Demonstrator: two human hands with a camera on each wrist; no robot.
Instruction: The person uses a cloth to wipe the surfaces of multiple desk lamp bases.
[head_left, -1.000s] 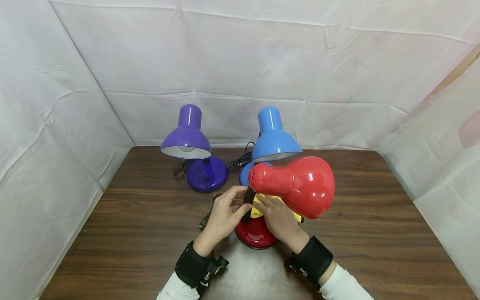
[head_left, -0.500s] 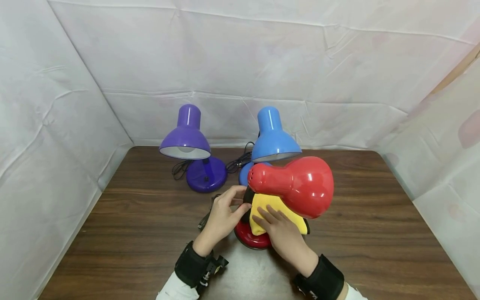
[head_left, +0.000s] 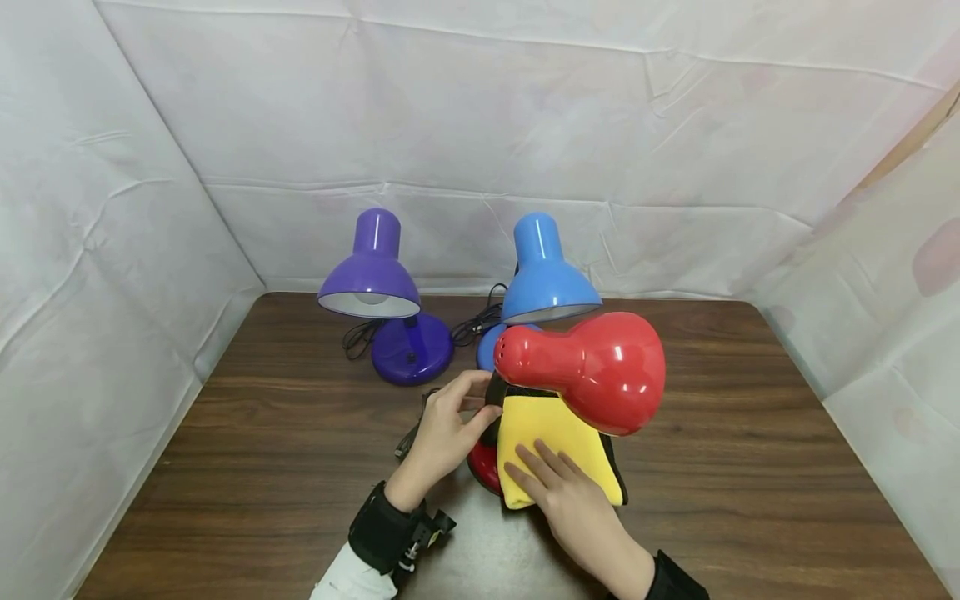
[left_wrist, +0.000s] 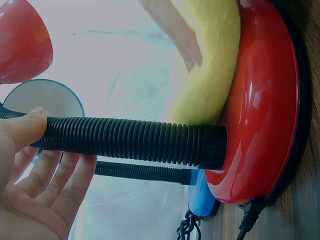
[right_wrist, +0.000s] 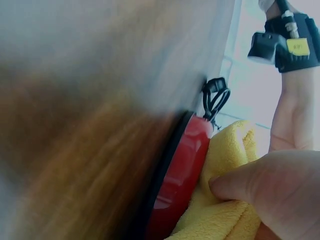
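- The red lamp stands at the near middle of the brown table; its shiny shade leans over to the right, and its round red base sits flat on the wood.
- The left hand is curled round the black bendy neck of the red lamp; the thumb lies on top and the fingers go under, so the neck is held tight.
- The right hand lies with straight fingers on a yellow cloth; it presses the cloth down on the base; in the right wrist view the thumb pushes into the soft cloth, but I cannot tell if it pinches it.
- The step in hand looks like wiping the base of the red lamp, while the other hand keeps the lamp from sliding; I think the wiping is part way done, as the cloth covers most of the base.
- The next move calls for a soft rub round the rim of the base; the hold on the neck should be firm, so the heavy shade does not tip the lamp.
- A purple lamp stands far and left; a blue lamp stands just behind the red one; their black cords lie between them.
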